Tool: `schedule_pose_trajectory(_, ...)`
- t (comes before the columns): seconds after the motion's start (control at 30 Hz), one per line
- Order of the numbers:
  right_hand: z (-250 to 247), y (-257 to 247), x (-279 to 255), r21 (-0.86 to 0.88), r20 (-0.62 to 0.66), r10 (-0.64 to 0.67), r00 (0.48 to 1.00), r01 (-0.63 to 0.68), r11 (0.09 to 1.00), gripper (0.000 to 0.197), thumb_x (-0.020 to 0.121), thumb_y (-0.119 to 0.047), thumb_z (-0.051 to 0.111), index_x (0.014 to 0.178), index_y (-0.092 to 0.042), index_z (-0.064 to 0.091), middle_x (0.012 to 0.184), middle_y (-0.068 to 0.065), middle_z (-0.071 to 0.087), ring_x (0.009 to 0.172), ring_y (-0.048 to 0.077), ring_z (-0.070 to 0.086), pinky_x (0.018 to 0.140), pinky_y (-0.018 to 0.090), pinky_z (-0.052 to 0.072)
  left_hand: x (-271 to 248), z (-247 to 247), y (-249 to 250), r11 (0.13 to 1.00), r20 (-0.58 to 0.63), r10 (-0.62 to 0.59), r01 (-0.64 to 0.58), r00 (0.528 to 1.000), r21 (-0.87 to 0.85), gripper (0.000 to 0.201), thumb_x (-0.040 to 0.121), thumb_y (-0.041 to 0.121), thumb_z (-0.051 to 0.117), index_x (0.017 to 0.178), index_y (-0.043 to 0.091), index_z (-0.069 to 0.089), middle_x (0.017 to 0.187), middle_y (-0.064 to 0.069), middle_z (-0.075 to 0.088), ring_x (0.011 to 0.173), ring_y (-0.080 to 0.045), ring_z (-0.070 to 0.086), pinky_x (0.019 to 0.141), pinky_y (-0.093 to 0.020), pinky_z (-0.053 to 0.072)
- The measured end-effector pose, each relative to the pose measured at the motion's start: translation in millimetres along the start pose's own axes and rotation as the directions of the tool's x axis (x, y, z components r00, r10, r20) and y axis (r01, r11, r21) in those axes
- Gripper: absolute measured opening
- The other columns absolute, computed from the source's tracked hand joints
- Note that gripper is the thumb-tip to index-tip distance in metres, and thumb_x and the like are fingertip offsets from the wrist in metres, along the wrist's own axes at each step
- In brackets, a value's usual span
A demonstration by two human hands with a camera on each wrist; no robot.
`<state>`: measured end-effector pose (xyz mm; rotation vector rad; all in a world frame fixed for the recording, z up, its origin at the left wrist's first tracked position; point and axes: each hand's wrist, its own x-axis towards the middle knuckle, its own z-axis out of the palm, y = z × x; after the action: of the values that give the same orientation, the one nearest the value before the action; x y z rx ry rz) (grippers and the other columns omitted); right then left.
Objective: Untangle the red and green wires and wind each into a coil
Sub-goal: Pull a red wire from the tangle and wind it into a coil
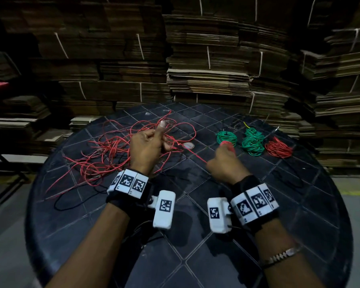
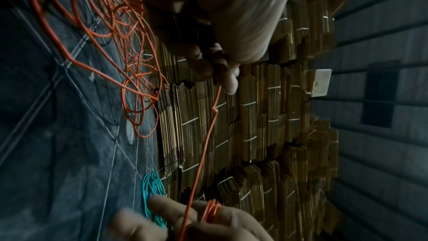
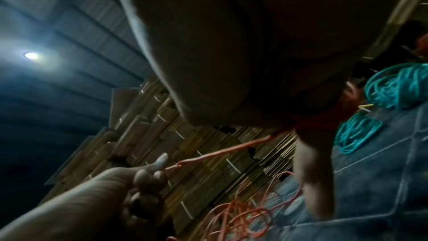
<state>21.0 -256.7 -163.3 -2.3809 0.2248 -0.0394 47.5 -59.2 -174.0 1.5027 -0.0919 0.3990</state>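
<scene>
From the head view, a loose red wire (image 1: 112,150) is seen sprawled over the left part of the round dark table (image 1: 195,256), while finished coils are parked well apart on the far right: two green coils (image 1: 227,138) and a red coil (image 1: 278,148), presumably set aside so that they cannot snag the strand being worked. The left hand (image 1: 147,148) is raised above the tangle with the wire pinched between curled fingers; the right hand (image 1: 222,163) is held lower and nearer, fisted, with red turns wrapped around its fingers. A taut stretch of wire is drawn between both hands, seemingly to keep the winding tight.

In the left wrist view, the strand is pinched by the left fingertips (image 2: 228,78) and is led, kinked once, down to the right hand (image 2: 208,223), where a few red loops (image 2: 210,210) are gathered.

In the right wrist view, the turns of the forming coil (image 3: 324,120) are shown wound around the dark, blurred right fingers, and the left hand (image 3: 139,180) is seen feeding the wire.
</scene>
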Motion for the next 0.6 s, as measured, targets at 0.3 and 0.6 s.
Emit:
schedule_pose_trajectory(0.3,5.5,-12.7,-11.7,0.554,0.469,-0.203,0.86,-0.108,0.825,0.03,0.094,0.013,0.037,0.11,0.005,0.061,0.068,0.012,0.057,0.038,0.01,0.04,0.038,0.019,0.027,7.1,-5.7,-2.4,0.996,-0.003,-0.043,0.043,0.999,-0.083,0.043,0.1,0.045,0.065,0.071,0.013,0.066,0.059,0.001,0.067,0.052,-0.01,0.054,0.053,-0.02,0.047)
schedule_pose_trajectory(0.6,10.0,-16.2,-18.2,0.514,0.759,-0.317,0.568,-0.225,0.828,0.072,0.099,-0.061,0.042,0.081,0.002,0.07,0.041,-0.001,0.028,0.03,0.009,0.014,0.044,0.031,0.0,5.0,4.9,-1.3,0.993,0.084,-0.06,0.068,0.995,-0.1,0.042,0.1,0.038,0.066,0.069,0.009,0.065,0.056,-0.004,0.066,0.046,-0.01,0.053,0.048,-0.016,0.041)
